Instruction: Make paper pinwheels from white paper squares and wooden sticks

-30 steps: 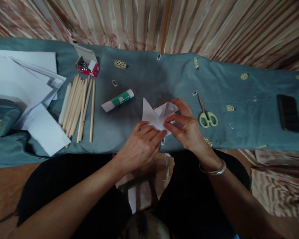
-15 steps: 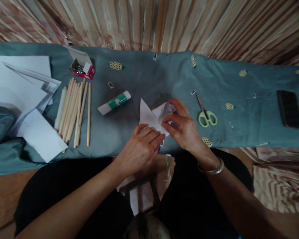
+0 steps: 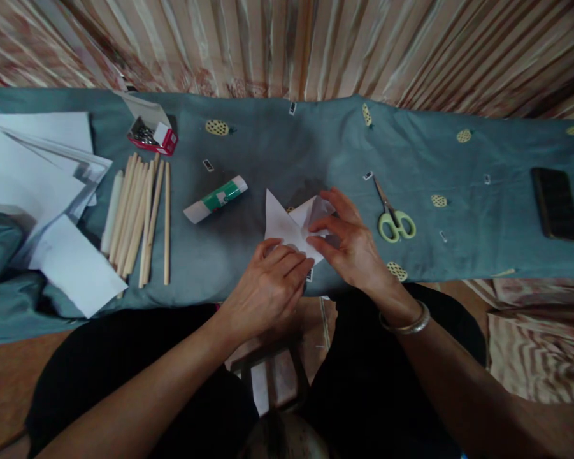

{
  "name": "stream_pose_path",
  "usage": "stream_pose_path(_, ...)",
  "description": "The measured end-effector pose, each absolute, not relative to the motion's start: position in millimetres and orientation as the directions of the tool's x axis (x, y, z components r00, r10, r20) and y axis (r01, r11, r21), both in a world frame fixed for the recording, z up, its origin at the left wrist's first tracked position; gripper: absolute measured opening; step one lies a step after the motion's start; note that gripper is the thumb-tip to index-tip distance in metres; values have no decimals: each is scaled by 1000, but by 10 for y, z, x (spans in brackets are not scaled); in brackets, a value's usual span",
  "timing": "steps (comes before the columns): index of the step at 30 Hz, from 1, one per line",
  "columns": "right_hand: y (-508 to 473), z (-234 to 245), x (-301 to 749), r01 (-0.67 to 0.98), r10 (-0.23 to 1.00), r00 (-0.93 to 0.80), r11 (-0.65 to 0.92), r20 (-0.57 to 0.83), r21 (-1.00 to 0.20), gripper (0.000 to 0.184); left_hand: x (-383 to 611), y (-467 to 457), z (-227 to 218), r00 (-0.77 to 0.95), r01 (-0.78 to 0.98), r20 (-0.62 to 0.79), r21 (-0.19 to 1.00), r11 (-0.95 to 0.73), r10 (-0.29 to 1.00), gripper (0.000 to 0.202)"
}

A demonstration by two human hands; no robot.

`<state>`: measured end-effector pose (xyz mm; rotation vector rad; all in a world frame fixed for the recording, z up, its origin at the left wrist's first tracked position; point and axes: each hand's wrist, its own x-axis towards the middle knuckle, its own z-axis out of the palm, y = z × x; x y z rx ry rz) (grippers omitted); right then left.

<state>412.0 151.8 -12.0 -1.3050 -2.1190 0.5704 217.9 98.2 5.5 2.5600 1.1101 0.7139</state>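
A white folded paper (image 3: 283,223) with pointed corners, like a pinwheel, lies on the cloth in front of me. My left hand (image 3: 272,274) is closed over its lower edge, fingers bent and pressing it down. At the right side, my right hand (image 3: 351,242) wraps round a raised flap; its thumb and forefinger are at the paper's middle with a small gap between the tips. The fingertips partly hide the folds. Left of the paper lies a glue stick (image 3: 217,198) with a green label. Green-handled scissors (image 3: 395,220) rest to the right, blades pointing away.
Several wooden sticks (image 3: 138,217) lie at the left, beside white paper sheets (image 3: 23,159). Behind them stands an open red box (image 3: 153,137) of small metal items. A dark phone (image 3: 557,204) lies far right. The green cloth (image 3: 267,140) has pineapple prints; a curtain (image 3: 287,51) hangs behind.
My right thumb and forefinger have spread slightly apart at the paper's middle. My left hand keeps its hold. The whole view has shifted a little.
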Motion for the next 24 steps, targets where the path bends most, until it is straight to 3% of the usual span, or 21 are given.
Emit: stream_pose_path(24, 1479, -40, 4101, 671, 896, -381, 439, 230, -598, 2, 2182, 968, 52, 596, 615, 309, 419, -668, 742, 26)
